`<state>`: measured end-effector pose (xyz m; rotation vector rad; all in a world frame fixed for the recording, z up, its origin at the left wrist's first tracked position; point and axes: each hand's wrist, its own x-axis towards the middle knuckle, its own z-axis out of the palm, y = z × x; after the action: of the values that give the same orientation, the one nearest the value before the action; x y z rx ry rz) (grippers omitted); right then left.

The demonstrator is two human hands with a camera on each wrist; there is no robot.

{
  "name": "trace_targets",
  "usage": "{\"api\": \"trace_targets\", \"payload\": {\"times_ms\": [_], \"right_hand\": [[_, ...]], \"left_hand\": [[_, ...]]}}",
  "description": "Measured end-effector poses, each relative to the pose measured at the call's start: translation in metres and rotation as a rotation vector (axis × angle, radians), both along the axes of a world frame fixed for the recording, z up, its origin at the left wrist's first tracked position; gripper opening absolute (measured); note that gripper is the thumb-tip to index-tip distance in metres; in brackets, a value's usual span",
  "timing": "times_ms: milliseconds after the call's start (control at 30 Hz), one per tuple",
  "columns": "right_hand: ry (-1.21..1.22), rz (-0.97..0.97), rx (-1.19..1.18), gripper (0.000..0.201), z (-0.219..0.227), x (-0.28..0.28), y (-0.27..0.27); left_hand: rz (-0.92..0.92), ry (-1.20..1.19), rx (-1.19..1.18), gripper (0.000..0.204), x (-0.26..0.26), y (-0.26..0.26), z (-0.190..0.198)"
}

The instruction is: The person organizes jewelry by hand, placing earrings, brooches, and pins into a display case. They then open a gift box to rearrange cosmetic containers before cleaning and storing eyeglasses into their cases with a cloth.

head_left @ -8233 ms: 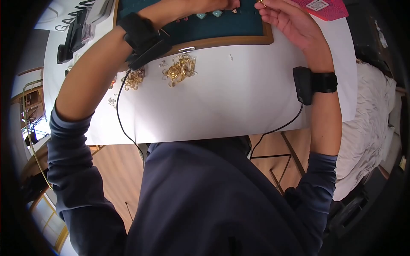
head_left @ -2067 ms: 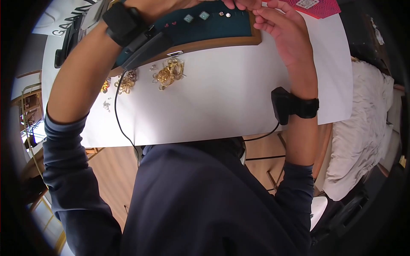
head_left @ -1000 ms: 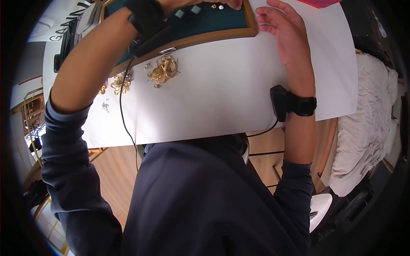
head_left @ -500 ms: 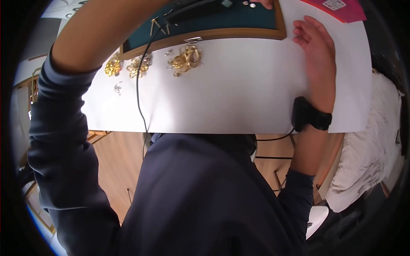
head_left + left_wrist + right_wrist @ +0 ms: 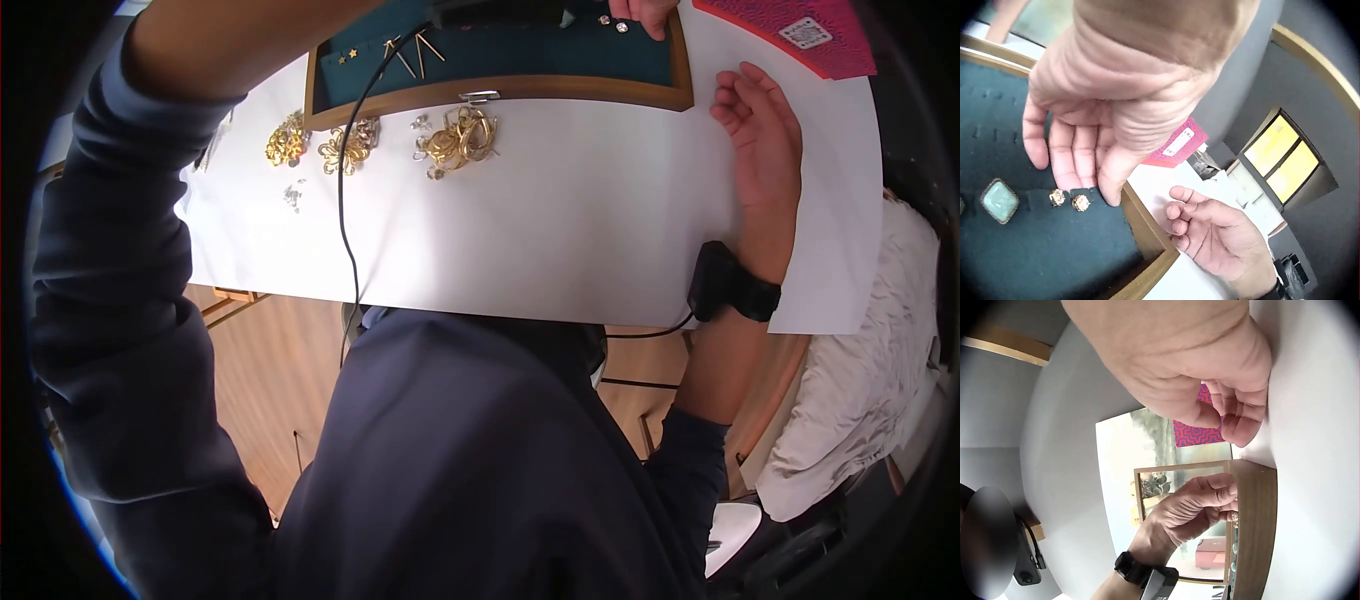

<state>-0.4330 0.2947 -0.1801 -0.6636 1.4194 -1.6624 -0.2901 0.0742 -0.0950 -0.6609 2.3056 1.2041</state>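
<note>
At the far right of the wood-rimmed tray (image 5: pixel 500 90), the left hand (image 5: pixel 648 12) rests its fingertips on the dark green lining. The left wrist view shows this left hand (image 5: pixel 1116 100) with fingers extended downward, touching the lining just behind two round sparkling studs (image 5: pixel 1056 198) (image 5: pixel 1081 202). A diamond-shaped turquoise earring (image 5: pixel 1000 200) sits beside them. Right of the tray, the right hand (image 5: pixel 760 130) lies palm inward on the white table, its fingers loosely bent. Nothing shows between the thumb and fingers of the right hand (image 5: pixel 1210 369).
Gold jewellery piles (image 5: pixel 287 140) (image 5: pixel 345 148) (image 5: pixel 460 142) and small silver pieces (image 5: pixel 293 195) lie on the table before the tray. Star studs (image 5: pixel 350 55) and gold bars (image 5: pixel 420 55) are in it. A black cable (image 5: pixel 345 220) crosses its front rim. A pink card (image 5: pixel 800 30) lies behind the right hand.
The right hand held a small gold piece first, met the left hand above the tray, then moved away and lowered to the table. Two round studs show where one showed first. The view has shifted.
</note>
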Motion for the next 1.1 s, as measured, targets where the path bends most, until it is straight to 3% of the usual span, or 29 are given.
{"api": "trace_targets", "payload": {"times_ms": [233, 333, 600, 667, 767, 800, 933, 1100], "right_hand": [[-0.024, -0.018, -0.008, 0.038, 0.001, 0.003, 0.000], [-0.029, -0.029, 0.018, 0.038, 0.002, 0.003, 0.001], [-0.069, -0.026, 0.010, 0.035, 0.003, 0.002, 0.002], [-0.073, -0.022, 0.004, 0.033, 0.003, 0.001, 0.001], [-0.075, -0.035, 0.012, 0.031, 0.004, 0.004, 0.003], [-0.075, -0.034, 0.013, 0.031, 0.005, 0.004, 0.003], [-0.063, -0.033, 0.019, 0.031, 0.006, 0.005, 0.002], [-0.051, -0.031, 0.010, 0.031, 0.008, 0.006, 0.004]], "left_hand": [[-0.095, -0.113, -0.103, 0.030, -0.019, -0.011, -0.018], [-0.061, -0.294, -0.202, 0.030, -0.032, 0.002, -0.013], [-0.065, -0.241, -0.071, 0.033, -0.030, -0.009, -0.017], [-0.015, -0.120, 0.028, 0.031, -0.018, -0.016, -0.026], [0.021, -0.171, -0.073, 0.028, -0.017, 0.005, -0.004], [0.000, -0.009, 0.070, 0.029, -0.005, -0.001, -0.002], [0.061, -0.041, 0.113, 0.027, -0.008, -0.005, 0.000], [0.062, -0.149, 0.004, 0.027, -0.016, 0.003, 0.004]]}}
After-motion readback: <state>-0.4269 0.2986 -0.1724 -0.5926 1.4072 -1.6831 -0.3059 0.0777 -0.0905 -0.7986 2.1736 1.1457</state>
